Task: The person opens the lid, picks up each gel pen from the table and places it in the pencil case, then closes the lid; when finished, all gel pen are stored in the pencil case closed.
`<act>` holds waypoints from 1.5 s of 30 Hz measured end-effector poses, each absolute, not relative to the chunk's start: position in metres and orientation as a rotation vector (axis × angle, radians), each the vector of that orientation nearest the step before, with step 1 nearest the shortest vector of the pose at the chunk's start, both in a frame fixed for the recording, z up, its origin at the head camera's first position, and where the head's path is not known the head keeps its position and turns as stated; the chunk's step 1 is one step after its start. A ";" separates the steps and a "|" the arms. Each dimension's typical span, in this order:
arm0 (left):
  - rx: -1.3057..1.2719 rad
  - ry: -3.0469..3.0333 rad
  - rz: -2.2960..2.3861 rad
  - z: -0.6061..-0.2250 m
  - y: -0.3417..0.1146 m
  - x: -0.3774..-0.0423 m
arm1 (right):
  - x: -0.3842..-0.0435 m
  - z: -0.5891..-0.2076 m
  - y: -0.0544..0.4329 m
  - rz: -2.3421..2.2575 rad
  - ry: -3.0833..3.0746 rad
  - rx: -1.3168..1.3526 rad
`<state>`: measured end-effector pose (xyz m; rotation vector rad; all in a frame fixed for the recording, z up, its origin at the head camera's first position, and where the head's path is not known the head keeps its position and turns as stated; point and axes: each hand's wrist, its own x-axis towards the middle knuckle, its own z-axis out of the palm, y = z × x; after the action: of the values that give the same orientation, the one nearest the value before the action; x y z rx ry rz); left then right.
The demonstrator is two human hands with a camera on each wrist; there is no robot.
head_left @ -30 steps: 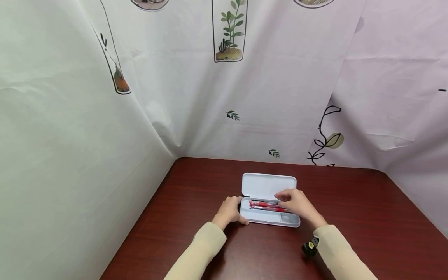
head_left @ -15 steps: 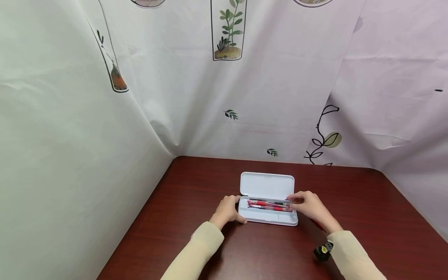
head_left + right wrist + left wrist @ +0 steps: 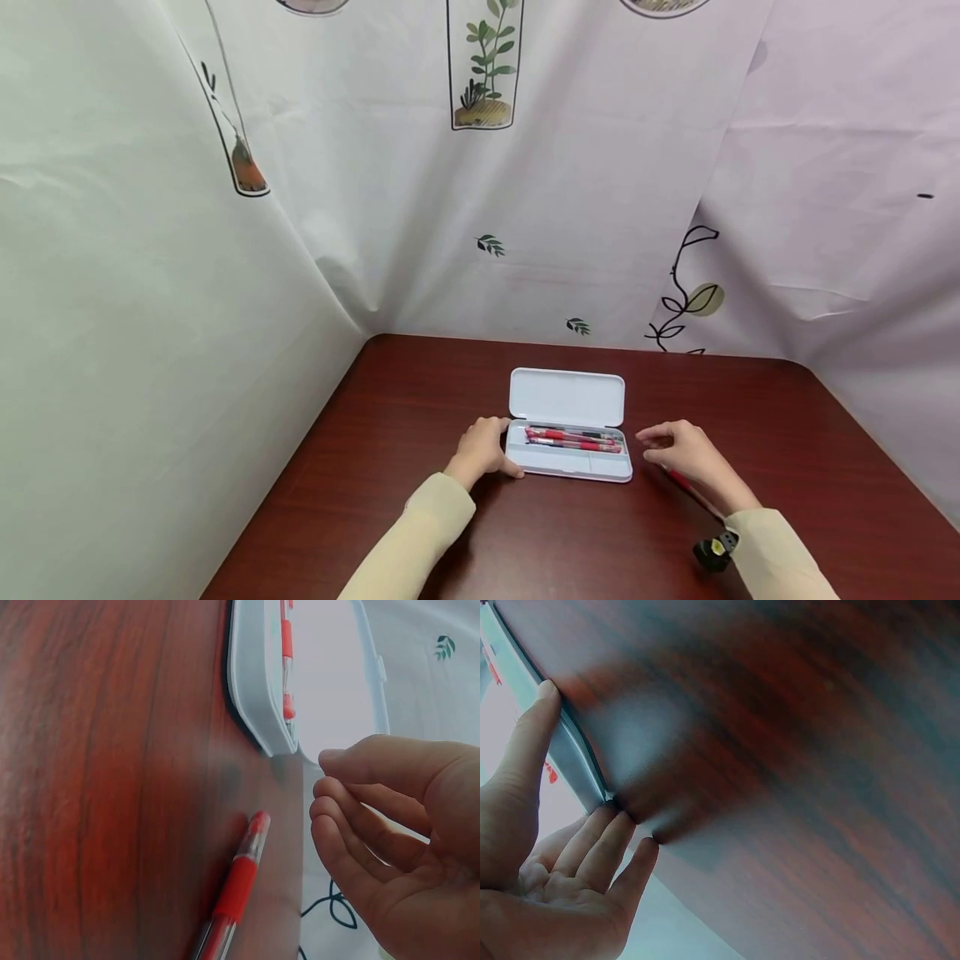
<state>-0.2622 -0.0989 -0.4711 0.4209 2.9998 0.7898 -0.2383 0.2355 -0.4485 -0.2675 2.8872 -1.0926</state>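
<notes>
A pale pencil case point(image 3: 567, 463) lies open on the table, its lid point(image 3: 567, 397) folded back behind it. Inside are several pens point(image 3: 573, 442) with red grips or caps, side by side in the rear compartment. My left hand point(image 3: 480, 450) holds the left end of the case, thumb at the front edge and fingers round the back corner. My right hand point(image 3: 682, 450) is just right of the case, fingers loosely bent with nothing between them. Under that hand and wrist a red-gripped pen point(image 3: 238, 881) lies on the table, partly hidden in the head view.
The dark red wooden table point(image 3: 420, 383) meets a hanging white cloth point(image 3: 420, 208) with plant prints at its back and left. A small black device point(image 3: 714, 552) shows beside the right cuff.
My right hand has moved from above the pens to the right, away from the case. The red-gripped pen on the table has come into sight. My left hand keeps its hold.
</notes>
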 end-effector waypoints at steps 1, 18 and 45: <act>0.410 3.006 0.773 -0.471 -0.099 -0.262 | -0.237 -0.449 0.237 -1.094 2.885 -0.265; 0.437 3.029 0.711 -0.467 -0.096 -0.261 | -0.230 -0.452 0.261 -0.943 2.937 -0.224; 0.409 3.037 0.658 -0.464 -0.095 -0.262 | -0.211 -0.462 0.287 -0.980 2.827 -0.066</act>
<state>-0.2625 -0.0945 -0.4638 0.4090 3.0372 0.6581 -0.2113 0.2869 -0.4620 -0.0660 2.8273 -0.9797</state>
